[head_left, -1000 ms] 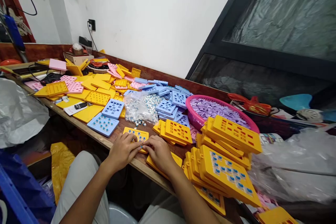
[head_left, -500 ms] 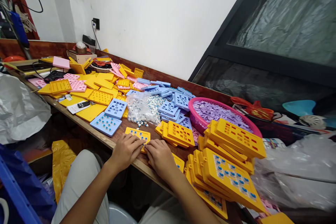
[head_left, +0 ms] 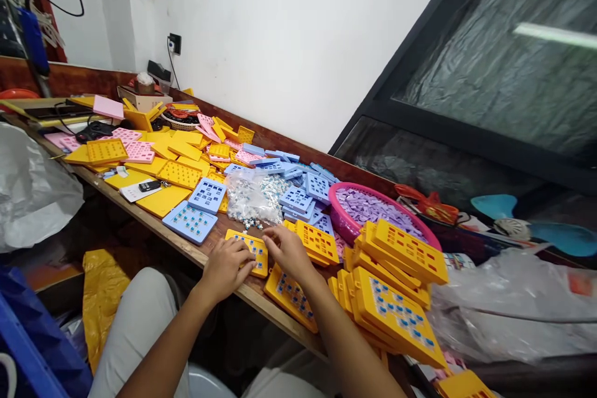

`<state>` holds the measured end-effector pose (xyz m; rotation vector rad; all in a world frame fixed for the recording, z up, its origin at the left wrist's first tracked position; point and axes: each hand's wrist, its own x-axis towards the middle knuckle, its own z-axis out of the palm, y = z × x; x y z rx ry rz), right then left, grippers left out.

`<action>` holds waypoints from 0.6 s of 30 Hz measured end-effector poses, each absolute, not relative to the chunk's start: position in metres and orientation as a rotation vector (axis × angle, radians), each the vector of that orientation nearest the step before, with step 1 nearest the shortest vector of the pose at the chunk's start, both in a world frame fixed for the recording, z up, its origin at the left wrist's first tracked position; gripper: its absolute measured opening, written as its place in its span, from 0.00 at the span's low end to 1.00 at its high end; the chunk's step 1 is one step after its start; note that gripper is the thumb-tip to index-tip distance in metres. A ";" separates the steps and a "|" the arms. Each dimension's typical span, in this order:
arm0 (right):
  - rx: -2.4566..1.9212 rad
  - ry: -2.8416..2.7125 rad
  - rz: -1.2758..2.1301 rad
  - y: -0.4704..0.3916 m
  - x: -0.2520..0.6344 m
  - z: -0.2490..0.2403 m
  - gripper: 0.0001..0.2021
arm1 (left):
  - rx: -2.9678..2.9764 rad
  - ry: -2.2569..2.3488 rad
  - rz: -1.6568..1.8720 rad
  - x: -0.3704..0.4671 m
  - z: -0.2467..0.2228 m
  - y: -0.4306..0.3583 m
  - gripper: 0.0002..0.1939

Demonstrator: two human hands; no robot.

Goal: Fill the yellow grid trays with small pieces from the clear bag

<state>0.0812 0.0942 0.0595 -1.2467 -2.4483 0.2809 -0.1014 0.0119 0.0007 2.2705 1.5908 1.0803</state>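
A small yellow plate (head_left: 259,253) with rows of blue-and-white key switches lies at the table's near edge. My left hand (head_left: 228,267) holds it, fingers across its top and thumb at the near side. Just above the plate's right edge is my right hand (head_left: 286,252), its fingers bent and somewhat apart, with nothing visible in them. A second yellow plate with blue switches (head_left: 291,298) lies partly under my right forearm. Loose switches (head_left: 253,224) spill from a clear plastic bag (head_left: 249,196) just beyond the plate.
Blue plates (head_left: 190,222) lie to the left, with yellow and pink plates behind. Stacked yellow plates (head_left: 396,311) rise at the right, beside a pink basket (head_left: 340,217) of purple pieces. A blue crate (head_left: 37,336) stands low at the left.
My right hand has lifted off the plate and moved up and slightly right, towards the loose switches. My left hand stays on the plate. The view has shifted slightly.
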 end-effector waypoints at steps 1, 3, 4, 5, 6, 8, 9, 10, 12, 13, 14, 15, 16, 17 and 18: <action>-1.360 -2.436 0.208 0.106 0.075 0.059 0.10 | 2.245 1.583 1.071 -0.103 0.001 0.012 0.08; -1.585 -2.468 0.078 0.124 0.062 0.057 0.10 | 2.199 1.563 1.060 -0.105 0.003 0.013 0.07; -1.663 -2.482 0.034 0.131 0.055 0.055 0.09 | 2.179 1.557 1.059 -0.106 0.004 0.013 0.07; -1.714 -2.494 0.003 0.137 0.050 0.053 0.09 | 2.164 1.556 1.058 -0.107 0.005 0.013 0.07; -1.739 -2.499 -0.017 0.141 0.046 0.050 0.09 | 2.155 1.558 1.055 -0.107 0.006 0.013 0.06; -1.756 -2.508 -0.047 0.146 0.043 0.045 0.08 | 2.161 1.569 1.039 -0.106 0.007 0.012 0.06; -1.761 -2.514 -0.059 0.147 0.043 0.043 0.08 | 2.172 1.578 1.027 -0.106 0.007 0.012 0.06; -1.762 -2.522 -0.065 0.147 0.044 0.042 0.08 | 2.187 1.585 1.016 -0.105 0.007 0.011 0.06; -1.758 -2.539 -0.063 0.145 0.048 0.041 0.07 | 2.221 1.590 0.997 -0.103 0.006 0.012 0.06; -1.754 -2.549 -0.056 0.144 0.051 0.042 0.06 | 2.237 1.586 0.992 -0.102 0.006 0.012 0.06; -1.748 -2.561 -0.047 0.141 0.054 0.043 0.06 | 2.248 1.580 0.994 -0.101 0.005 0.013 0.06; -1.727 -2.571 -0.036 0.138 0.057 0.045 0.07 | 2.256 1.571 1.004 -0.101 0.004 0.014 0.06; -1.682 -2.574 -0.021 0.134 0.061 0.047 0.07 | 2.261 1.565 1.021 -0.101 0.002 0.015 0.06; -1.617 -2.569 -0.002 0.128 0.065 0.050 0.08 | 2.263 1.565 1.044 -0.101 0.001 0.015 0.05; -1.545 -2.552 0.020 0.122 0.069 0.052 0.08 | 2.265 1.574 1.068 -0.101 0.000 0.015 0.05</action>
